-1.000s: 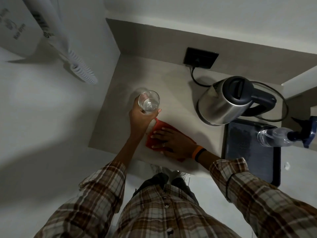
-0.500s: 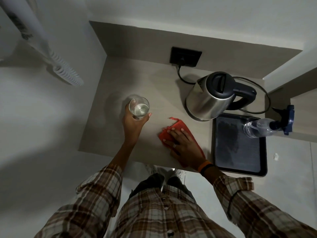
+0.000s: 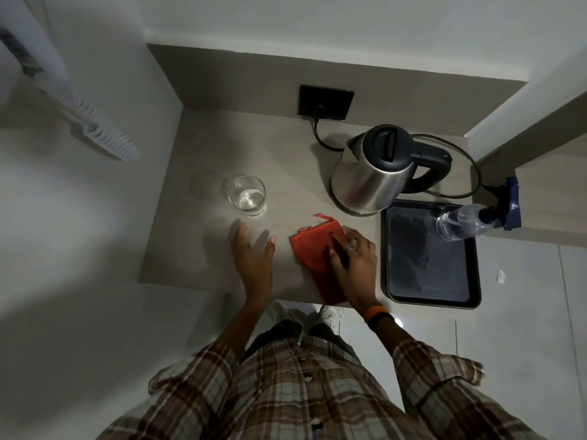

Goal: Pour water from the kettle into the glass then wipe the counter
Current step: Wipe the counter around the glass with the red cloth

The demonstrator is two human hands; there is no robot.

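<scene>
A clear glass (image 3: 245,195) with a little water stands alone on the beige counter (image 3: 203,128), left of centre. My left hand (image 3: 254,252) hovers just in front of it, fingers apart, holding nothing. My right hand (image 3: 352,262) presses flat on a red cloth (image 3: 314,252) near the counter's front edge. The steel kettle (image 3: 371,173) with a black lid and handle sits on its base at the back right, untouched.
A black tray (image 3: 432,300) lies at the counter's right front, with a spray bottle (image 3: 467,220) lying over its far right corner. The kettle's cord runs to a black wall socket (image 3: 325,102). Walls close in the left and back.
My left hand let go of the glass and drew back toward me. The glass now stands by itself. My right hand stayed on the red cloth and shifted with it across the counter.
</scene>
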